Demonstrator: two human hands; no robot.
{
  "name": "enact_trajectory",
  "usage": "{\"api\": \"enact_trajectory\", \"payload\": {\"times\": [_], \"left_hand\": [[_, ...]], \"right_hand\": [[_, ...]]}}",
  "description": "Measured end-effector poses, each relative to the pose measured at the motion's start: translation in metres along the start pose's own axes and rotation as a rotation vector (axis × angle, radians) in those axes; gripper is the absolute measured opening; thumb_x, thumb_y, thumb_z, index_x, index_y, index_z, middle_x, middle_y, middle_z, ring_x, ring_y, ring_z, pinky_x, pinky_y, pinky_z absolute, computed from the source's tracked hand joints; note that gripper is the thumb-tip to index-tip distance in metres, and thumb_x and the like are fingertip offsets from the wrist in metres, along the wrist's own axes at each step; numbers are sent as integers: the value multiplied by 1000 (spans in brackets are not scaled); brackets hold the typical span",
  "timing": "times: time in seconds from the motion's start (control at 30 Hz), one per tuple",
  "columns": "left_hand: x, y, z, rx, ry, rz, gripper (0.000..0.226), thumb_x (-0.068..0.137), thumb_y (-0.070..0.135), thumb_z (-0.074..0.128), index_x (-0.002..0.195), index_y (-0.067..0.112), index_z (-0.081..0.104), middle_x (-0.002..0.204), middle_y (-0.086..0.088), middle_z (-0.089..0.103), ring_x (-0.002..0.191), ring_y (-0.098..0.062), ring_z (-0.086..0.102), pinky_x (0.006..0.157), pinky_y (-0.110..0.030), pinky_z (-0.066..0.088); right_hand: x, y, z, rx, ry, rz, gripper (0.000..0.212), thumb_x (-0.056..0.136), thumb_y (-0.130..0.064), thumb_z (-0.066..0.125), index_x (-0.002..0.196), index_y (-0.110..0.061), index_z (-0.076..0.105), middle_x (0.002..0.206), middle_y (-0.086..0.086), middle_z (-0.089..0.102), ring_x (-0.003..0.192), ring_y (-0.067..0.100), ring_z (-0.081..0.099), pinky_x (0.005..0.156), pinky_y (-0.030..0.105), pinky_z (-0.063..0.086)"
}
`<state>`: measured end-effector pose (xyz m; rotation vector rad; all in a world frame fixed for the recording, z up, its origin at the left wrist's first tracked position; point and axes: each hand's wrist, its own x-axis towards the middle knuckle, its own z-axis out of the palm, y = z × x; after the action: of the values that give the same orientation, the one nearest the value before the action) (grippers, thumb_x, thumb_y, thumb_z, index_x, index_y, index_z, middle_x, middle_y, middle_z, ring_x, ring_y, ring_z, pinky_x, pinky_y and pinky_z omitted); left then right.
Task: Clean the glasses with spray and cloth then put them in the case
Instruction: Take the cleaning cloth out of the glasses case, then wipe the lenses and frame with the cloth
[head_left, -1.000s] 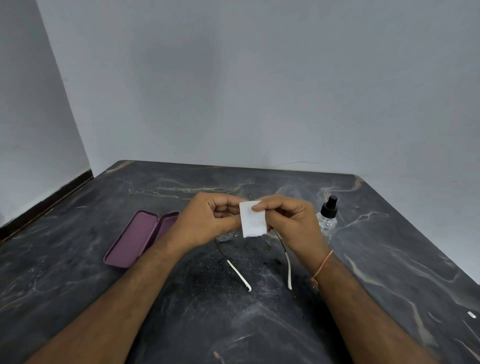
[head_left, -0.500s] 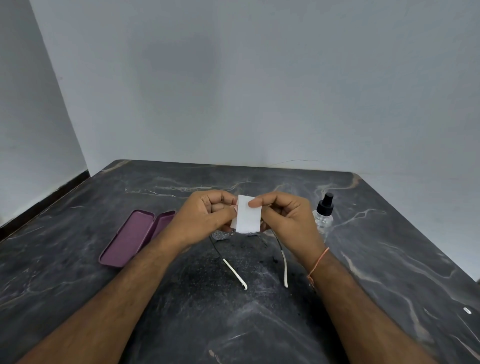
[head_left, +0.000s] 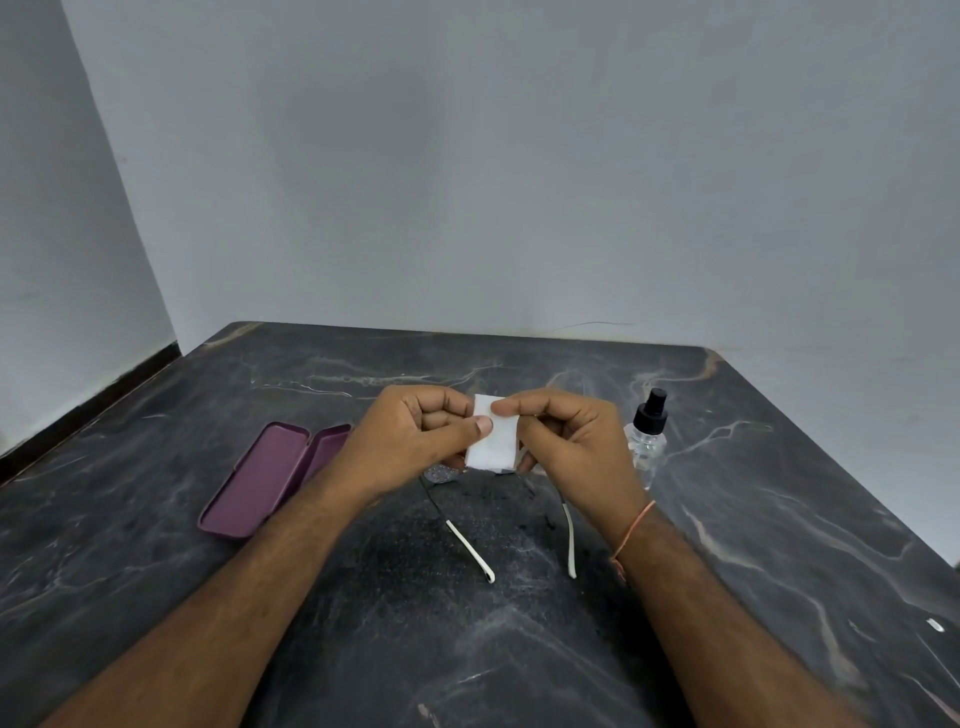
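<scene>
Head view only. Glasses (head_left: 470, 525) held up over the middle of the table (head_left: 779, 519), mostly hidden behind hands and cloth; thin dark frame, two arms with pale tips pointing back toward the near edge, a bit of one lens visible under the left hand (head_left: 415, 441). White cloth (head_left: 491, 441), a small folded rectangle, pinched between both hands over the front of the glasses. Left hand with fingers curled, thumb pressed on the cloth's left edge. Right hand (head_left: 571, 441) with fingers curled too, forefinger and thumb nipping the cloth's top right corner; thin orange thread (head_left: 631, 530) around that wrist.

Purple case (head_left: 270, 478) lying open toward the left edge of the table, lid flat beside the base, nothing inside, partly covered by the left forearm. Small clear spray bottle (head_left: 647, 441) with black pump top standing upright just beside the right hand, toward the far right corner; contents hard to make out.

Table of dark stone with pale veins, set into a corner of plain grey walls; dark skirting strip (head_left: 78, 415) along the left wall.
</scene>
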<state>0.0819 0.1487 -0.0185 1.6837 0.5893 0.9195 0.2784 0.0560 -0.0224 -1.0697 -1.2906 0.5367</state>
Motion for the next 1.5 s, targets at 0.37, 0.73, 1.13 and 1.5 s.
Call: {"api": "enact_trajectory", "payload": {"times": [0.37,0.73,1.13,1.5], "left_hand": [[1,0,-1,23,47,83,16,95,24,82,105,35,86,92,-6,87,80,-20,84,66,-30,67],[7,-12,-19,454,51,191,17,102,22,77,105,38,82,87,15,83,69,-3,75,64,-13,56],[-1,2,-83,777,-318,8,54,77,14,85,115,52,72,105,18,64,88,-10,63,73,-19,52],[0,-1,-55,757,-324,288,31,80,33,98,107,41,85,107,14,72,95,-13,69,79,-20,54]], "right_hand": [[0,-3,2,131,-82,154,46,90,-28,84,134,-20,72,104,0,80,83,18,79,55,31,64],[6,2,-1,103,133,129,13,93,-6,82,103,-14,82,81,1,82,69,14,77,60,25,62],[6,17,3,-59,128,133,12,97,-19,82,107,-25,84,89,10,82,84,31,79,69,41,64],[7,10,0,-36,204,58,12,95,-24,83,104,-31,84,87,15,80,88,50,73,75,57,64]]}}
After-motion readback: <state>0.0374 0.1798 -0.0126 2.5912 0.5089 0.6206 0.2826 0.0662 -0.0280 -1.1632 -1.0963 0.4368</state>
